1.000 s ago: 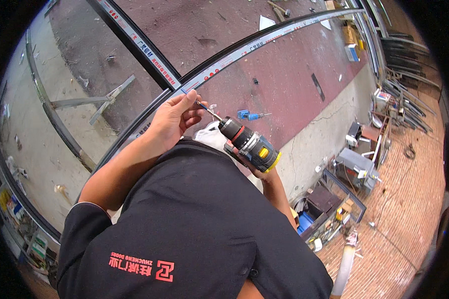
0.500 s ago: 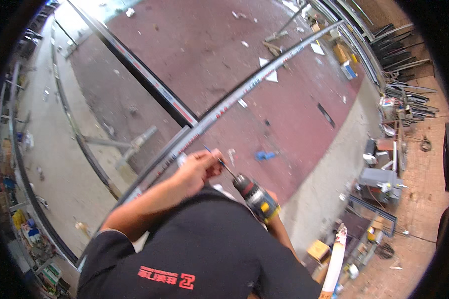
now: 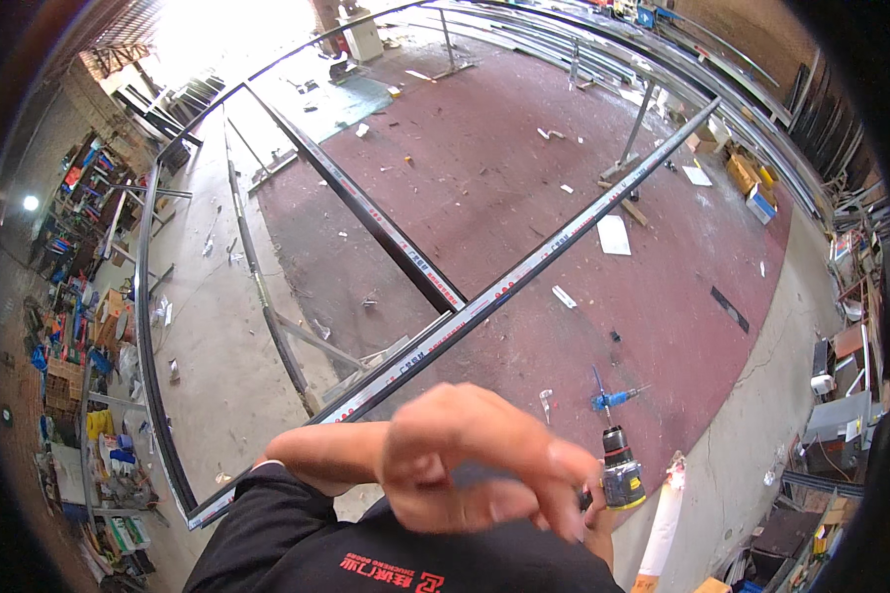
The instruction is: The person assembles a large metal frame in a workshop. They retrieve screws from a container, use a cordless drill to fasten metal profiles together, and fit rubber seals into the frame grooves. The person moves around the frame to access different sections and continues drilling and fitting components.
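Observation:
My left hand (image 3: pixel 485 460) is raised close to the view, in front of my dark shirt. Its fingers are loosely bent and partly blurred, with a gap between them and no object visible there. Beyond it, to the right, my right hand (image 3: pixel 595 509) grips a black and yellow cordless drill (image 3: pixel 621 470), its long thin bit pointing away from me. The left hand hides part of the right one. Past my left forearm runs a dark metal frame bar (image 3: pixel 504 289) covered with printed white film. A second bar (image 3: pixel 371 212) meets it at an angle.
On the reddish floor lie a blue tool (image 3: pixel 615 398), a dark flat strip (image 3: pixel 730 308) and white paper (image 3: pixel 613 235). A lit cigarette (image 3: pixel 660 529) juts up close at lower right. Cluttered shelves (image 3: pixel 89 395) line the left; metal profiles and boxes (image 3: pixel 747 178) stand right.
My left hand has left the drill bit and risen toward the view. The drill now points more straight ahead. The view has tilted up, showing more of the frame and the far doorway.

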`<state>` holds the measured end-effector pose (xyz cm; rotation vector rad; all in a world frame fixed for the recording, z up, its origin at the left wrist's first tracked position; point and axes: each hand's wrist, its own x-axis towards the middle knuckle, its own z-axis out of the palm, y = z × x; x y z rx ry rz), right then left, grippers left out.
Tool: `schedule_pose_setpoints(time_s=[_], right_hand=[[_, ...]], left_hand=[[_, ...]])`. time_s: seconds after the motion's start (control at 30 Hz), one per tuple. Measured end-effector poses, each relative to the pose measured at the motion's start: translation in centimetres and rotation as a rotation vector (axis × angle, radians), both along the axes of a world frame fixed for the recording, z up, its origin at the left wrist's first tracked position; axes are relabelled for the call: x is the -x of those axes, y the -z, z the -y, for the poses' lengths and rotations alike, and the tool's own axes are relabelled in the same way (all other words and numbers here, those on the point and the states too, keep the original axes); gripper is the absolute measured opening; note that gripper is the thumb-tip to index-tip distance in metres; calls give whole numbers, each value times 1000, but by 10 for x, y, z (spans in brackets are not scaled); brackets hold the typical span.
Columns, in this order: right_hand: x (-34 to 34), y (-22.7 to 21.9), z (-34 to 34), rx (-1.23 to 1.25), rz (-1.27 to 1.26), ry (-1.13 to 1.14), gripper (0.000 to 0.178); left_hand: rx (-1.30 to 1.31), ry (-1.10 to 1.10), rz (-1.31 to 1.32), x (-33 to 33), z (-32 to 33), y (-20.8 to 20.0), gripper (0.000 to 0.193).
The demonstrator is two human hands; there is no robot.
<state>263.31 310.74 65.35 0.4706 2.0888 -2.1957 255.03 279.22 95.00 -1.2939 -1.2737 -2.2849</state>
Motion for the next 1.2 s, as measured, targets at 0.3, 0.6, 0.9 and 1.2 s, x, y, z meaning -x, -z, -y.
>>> schedule_pose_setpoints(time_s=[0.3, 0.6, 0.9, 1.2], right_hand=[[-18, 15, -22, -61, -59, 67, 33], [-44, 31, -38, -60, 8, 215, 30], [-30, -21, -44, -100, -43, 228, 27], [-11, -39, -47, -100, -65, 226, 29]], left_hand=[[-252, 157, 27, -38, -79, -53, 20], [-126, 453, -7, -23, -79, -56, 38], [66, -70, 362, 47, -74, 81, 21], [487, -566, 1191, 53, -23, 352, 21]])
